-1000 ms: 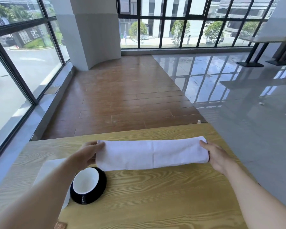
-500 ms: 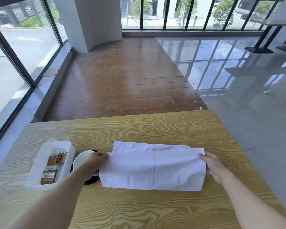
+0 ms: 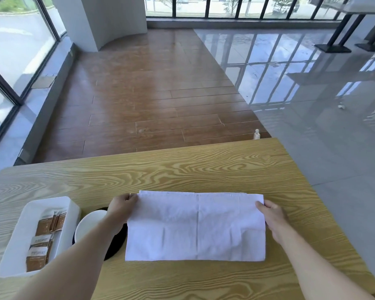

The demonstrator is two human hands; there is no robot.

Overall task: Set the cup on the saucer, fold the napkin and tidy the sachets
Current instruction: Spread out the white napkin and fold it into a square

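A white napkin point(image 3: 196, 228) lies folded flat on the wooden table point(image 3: 182, 167), its upper layer nearly matching the far edge. My left hand point(image 3: 122, 207) pinches its far left corner and my right hand point(image 3: 272, 215) holds its far right corner. A white cup point(image 3: 89, 224) stands on a black saucer point(image 3: 114, 245) just left of the napkin, partly hidden by my left forearm. Further left, a white tray point(image 3: 20, 232) holds several brown sachets point(image 3: 46, 237).
The table's far edge runs across the middle of the view, with wooden and glossy tiled floor beyond. A small white bottle point(image 3: 257, 134) stands on the floor past the far right corner. Windows line the left and back.
Both hands carried the napkin's upper layer away from me and laid it down so the fold lies flat. The view tilted down, and the tray and cup came into sight.
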